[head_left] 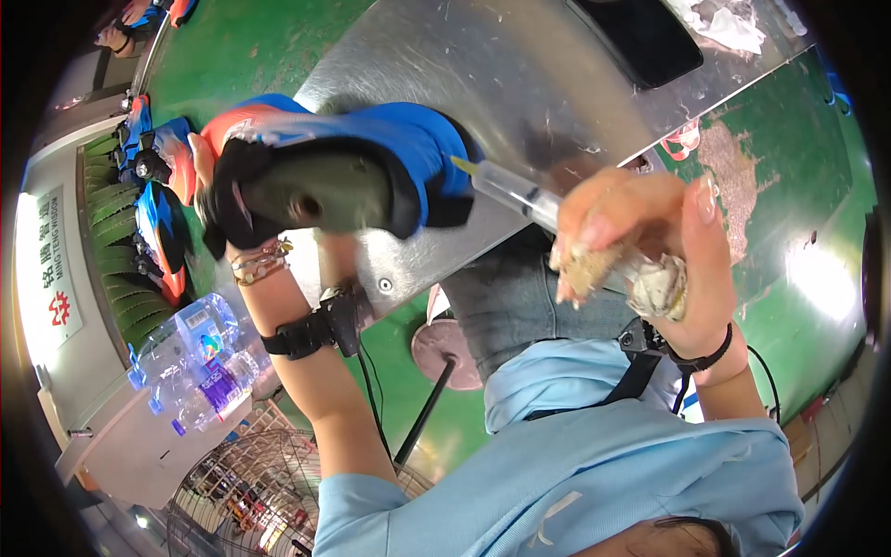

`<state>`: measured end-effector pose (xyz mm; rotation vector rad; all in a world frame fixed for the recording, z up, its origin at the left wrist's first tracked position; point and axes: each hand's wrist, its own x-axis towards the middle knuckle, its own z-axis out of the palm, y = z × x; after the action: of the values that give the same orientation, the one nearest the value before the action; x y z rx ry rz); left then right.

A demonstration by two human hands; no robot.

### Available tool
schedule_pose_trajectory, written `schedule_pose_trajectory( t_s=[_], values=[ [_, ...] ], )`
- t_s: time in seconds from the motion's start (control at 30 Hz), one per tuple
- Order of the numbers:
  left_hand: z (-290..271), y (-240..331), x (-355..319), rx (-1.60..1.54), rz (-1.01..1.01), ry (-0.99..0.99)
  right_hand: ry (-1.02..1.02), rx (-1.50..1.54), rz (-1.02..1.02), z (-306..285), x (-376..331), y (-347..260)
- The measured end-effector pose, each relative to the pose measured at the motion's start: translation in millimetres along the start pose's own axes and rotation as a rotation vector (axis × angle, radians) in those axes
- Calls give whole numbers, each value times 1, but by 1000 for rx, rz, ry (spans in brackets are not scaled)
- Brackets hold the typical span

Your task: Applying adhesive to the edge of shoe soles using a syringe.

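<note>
My left hand [201,160] grips a blue and orange shoe [408,130] with black edging, held tilted above the metal table. Most of that hand is hidden behind the shoe, whose olive-green area is blurred. My right hand [691,227] has its fingers curled around a clear syringe [520,193]. The syringe's thin yellow-green tip points toward the shoe, close to its blue end. A crumpled off-white wad [659,286] is tucked in the same palm. Near the fingertips shows a tan, rough-looking piece [588,271] that I cannot make out.
A black phone-like slab [640,42] lies on the metal table [408,56], near white crumpled tissue [729,26]. More blue and orange shoes [160,232] stand on a green rack at left. Below them are plastic bottles [200,357] and a wire-caged fan [246,492].
</note>
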<state>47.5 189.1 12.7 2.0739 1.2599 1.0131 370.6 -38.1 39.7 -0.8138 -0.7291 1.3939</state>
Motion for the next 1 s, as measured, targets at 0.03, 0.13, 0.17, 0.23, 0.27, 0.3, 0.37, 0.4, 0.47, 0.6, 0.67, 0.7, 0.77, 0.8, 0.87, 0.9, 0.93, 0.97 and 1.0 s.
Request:
schedule_pose_trajectory(
  t_s=[0.03, 0.13, 0.17, 0.23, 0.27, 0.3, 0.37, 0.4, 0.47, 0.6, 0.67, 0.7, 0.77, 0.8, 0.87, 0.9, 0.93, 0.97, 1.0],
  values=[
    [1, 1, -8, -279, -110, 18, -2, -4, 3, 1, 3, 0],
    [-8, 14, -38, -512, -493, 314, -25, -44, 10, 4, 10, 1],
    [-14, 20, -51, -465, -473, 302, -22, -62, 9, 5, 11, 1],
    [-34, 38, -75, -455, -635, 333, -38, -43, -3, 6, 13, 2],
    [-40, 47, -90, -465, -636, 307, -48, -42, -14, 6, 14, 3],
    [-43, 58, -108, -468, -668, 323, -58, -42, -18, 7, 14, 3],
    [-43, 79, -140, -514, -780, 309, -71, -89, -55, 8, 14, 5],
    [-41, 89, -154, -598, -785, 270, -74, -105, -62, 9, 13, 5],
    [-29, 102, -178, -654, -877, 240, -75, -127, -69, 11, 11, 6],
    [2, 121, -212, -713, -922, -28, -75, -121, -63, 15, 5, 6],
    [18, 126, -221, -840, -898, -60, -63, -89, -28, 15, 0, 4],
    [24, 128, -224, -879, -880, -59, -49, -49, 2, 16, -2, 3],
    [29, 130, -225, -918, -878, -66, -102, -113, -26, 16, -6, 2],
    [30, 131, -225, -936, -883, -61, -117, -132, -37, 16, -9, 1],
    [29, 133, -222, -941, -895, -79, -138, -167, -61, 17, -14, 0],
    [28, 134, -220, -928, -901, -103, -141, -183, -68, 18, -16, 0],
    [28, 135, -218, -915, -907, -128, -144, -193, -88, 19, -17, -1],
    [29, 136, -217, -934, -909, -138, -145, -203, -103, 20, -19, -1],
    [32, 138, -215, -955, -909, -149, -138, -188, -87, 21, -20, -1]
  ],
)
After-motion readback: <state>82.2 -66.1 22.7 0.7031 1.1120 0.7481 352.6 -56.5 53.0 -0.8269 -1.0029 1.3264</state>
